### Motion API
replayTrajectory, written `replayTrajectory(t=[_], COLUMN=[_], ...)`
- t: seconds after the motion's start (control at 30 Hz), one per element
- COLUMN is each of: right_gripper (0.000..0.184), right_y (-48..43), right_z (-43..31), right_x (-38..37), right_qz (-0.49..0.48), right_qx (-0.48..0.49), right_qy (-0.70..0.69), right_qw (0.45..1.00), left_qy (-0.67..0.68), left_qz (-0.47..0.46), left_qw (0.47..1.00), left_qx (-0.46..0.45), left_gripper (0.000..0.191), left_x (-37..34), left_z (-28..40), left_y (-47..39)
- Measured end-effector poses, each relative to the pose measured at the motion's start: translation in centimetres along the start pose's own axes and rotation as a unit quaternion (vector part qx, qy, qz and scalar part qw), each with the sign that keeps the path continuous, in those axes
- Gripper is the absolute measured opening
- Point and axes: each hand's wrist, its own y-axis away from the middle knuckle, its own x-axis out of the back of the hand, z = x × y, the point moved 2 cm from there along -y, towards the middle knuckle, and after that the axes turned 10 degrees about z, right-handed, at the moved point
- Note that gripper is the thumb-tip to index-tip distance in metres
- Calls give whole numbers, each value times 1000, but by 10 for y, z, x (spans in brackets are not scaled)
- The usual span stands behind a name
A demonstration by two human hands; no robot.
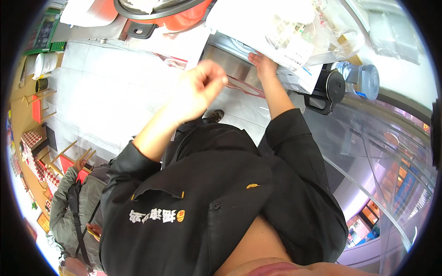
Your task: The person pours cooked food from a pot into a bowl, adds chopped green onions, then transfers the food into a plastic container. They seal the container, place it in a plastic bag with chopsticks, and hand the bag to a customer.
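Note:
My left hand point(202, 91) hovers in front of me, its fingers loosely curled. Between thumb and fingers there is a gap, and nothing shows in them. My right hand point(265, 66) is turned palm up under the front edge of a white surface point(238, 20), fingers stretched out and apart. No held thing is visible there; whether it touches that edge is not clear. Close to its fingers lies a stainless steel panel point(229, 62). To the right of this hand is a white box point(298, 79) bearing writing, partly under clear plastic bags point(328, 45).
A black electric kettle point(335, 86) and a clear plastic water jug point(367, 81) stand at the right. A red cooker point(179, 20) with a black handle is at the top. Behind my left arm is another person in a grey-green jacket point(64, 210), near chairs point(36, 108).

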Motion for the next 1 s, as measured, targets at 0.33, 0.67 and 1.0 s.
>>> replayTrajectory(t=[0.33, 0.67, 1.0], right_gripper=[29, 27, 25], right_y=[-65, -67, -81], right_z=[-25, -14, 7], right_x=[-31, -7, -16], right_qz=[23, 51, 66], right_qx=[21, 17, 2], right_qy=[-148, -204, -242], right_qw=[989, 977, 968], left_qy=[-47, -107, -171], left_qz=[-29, -58, -89], left_qw=[995, 989, 977], left_qx=[83, 79, 93], left_gripper=[14, 17, 11], left_x=[-17, -35, -26], left_z=[-35, -36, -44], left_y=[20, 10, 22])
